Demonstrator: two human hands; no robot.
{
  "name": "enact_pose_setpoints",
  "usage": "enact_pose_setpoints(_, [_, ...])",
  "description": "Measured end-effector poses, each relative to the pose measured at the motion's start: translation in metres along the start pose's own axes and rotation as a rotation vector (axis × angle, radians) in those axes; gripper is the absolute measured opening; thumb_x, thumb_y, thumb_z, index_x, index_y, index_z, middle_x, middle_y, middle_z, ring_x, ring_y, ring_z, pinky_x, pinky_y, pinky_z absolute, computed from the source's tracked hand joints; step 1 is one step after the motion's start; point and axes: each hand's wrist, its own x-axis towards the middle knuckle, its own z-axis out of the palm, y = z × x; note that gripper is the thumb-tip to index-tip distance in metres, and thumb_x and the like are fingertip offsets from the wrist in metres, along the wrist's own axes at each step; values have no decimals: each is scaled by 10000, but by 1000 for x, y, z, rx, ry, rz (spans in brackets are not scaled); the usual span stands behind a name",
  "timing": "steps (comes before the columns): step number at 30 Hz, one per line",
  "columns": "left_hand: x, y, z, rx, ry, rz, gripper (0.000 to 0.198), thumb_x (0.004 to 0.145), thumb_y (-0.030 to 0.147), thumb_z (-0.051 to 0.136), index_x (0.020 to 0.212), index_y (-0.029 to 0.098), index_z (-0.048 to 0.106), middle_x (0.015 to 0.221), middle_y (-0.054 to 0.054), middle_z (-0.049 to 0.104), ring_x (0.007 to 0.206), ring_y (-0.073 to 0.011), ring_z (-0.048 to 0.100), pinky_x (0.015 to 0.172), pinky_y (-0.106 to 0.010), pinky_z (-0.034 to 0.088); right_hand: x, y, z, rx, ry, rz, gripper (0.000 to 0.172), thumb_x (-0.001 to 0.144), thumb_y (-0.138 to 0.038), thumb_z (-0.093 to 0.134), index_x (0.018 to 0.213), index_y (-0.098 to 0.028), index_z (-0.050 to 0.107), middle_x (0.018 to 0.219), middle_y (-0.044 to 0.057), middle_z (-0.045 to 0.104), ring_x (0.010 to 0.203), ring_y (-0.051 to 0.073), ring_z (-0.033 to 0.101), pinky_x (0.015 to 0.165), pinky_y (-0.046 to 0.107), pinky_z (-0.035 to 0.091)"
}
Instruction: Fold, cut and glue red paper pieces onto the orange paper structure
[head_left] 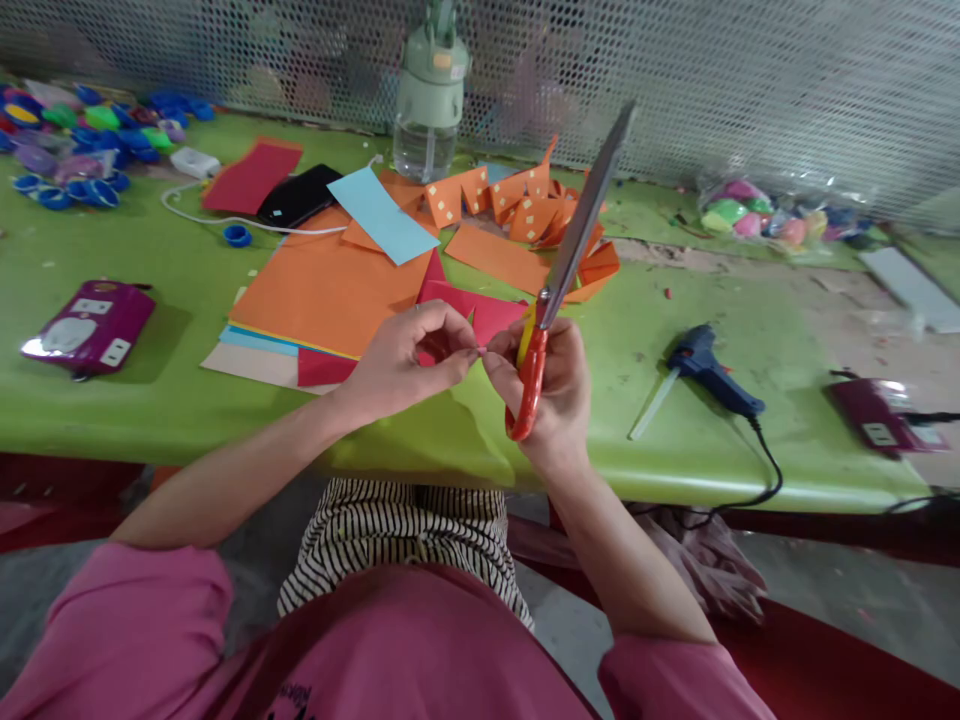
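Note:
Over the front of the table, my left hand (420, 352) is closed in a pinch. A tiny pinkish bit shows at its fingertips, too small to name. My right hand (559, 385) is wrapped round scissors (568, 255) with red and yellow handles, blades pointing up and away. Its thumb and forefinger also meet the tiny bit, close to my left fingertips. Red paper (480, 305) lies just beyond both hands. To the left is a stack of coloured sheets, an orange sheet (330, 295) on top, and a light blue strip (384, 215) lies across it.
Cut and folded orange paper pieces (536, 215) lie before a water bottle (429, 100) and a perforated metal screen. A glue gun (712, 370) rests on the right, its cord over the edge. Purple power sockets (90, 328) stand left, colourful small items (82, 140) behind them.

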Motion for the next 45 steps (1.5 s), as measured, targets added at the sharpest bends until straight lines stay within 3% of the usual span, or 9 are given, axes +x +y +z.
enact_pose_setpoints(17, [1,1,1,46,10,-38,82,783,215,733,781,194,654,741,8,673,662,-95,605,612,-203,506,-2,6,-4,-91,-54,14,419,773,-390,816,956,-290,453,809,-61,556,675,108,539,596,264,496])
enact_pose_setpoints(22, [0,-2,2,-63,-5,-67,135,811,274,769,885,184,701,813,-6,711,683,-91,632,604,-189,509,-1,6,1,-19,26,3,381,804,-378,784,957,-294,445,806,-58,543,661,112,544,615,283,526])
enact_pose_setpoints(26, [0,-6,2,-118,30,-97,127,817,285,783,845,179,720,756,5,697,640,-81,609,567,-185,487,0,4,7,-3,105,-41,411,793,-387,797,949,-298,428,828,-48,534,719,126,581,650,297,564])
enact_pose_setpoints(31, [1,-9,1,-209,59,-66,220,789,376,832,852,190,734,801,-10,726,729,-113,674,661,-221,550,1,8,12,-46,116,-92,376,833,-389,750,988,-305,419,852,-39,552,774,139,611,759,335,590])
enact_pose_setpoints(36, [2,-10,2,-253,95,-44,221,780,375,851,814,195,727,744,11,701,652,-81,632,605,-195,526,-1,12,17,-51,94,-92,327,876,-382,691,1012,-311,402,852,-39,523,739,135,582,686,315,549])
enact_pose_setpoints(40, [3,-10,0,-325,107,-124,216,790,377,838,813,199,719,736,22,702,612,-61,610,559,-166,506,0,4,7,-116,-32,-24,420,803,-428,779,999,-298,431,831,-45,519,700,126,530,622,295,496])
enact_pose_setpoints(45, [4,-8,-4,-392,105,-230,257,814,428,794,887,204,691,880,-8,751,820,-129,726,613,-187,562,0,-7,-33,-541,-223,-55,543,717,-406,851,1066,-271,457,820,-46,526,628,115,445,556,299,414])
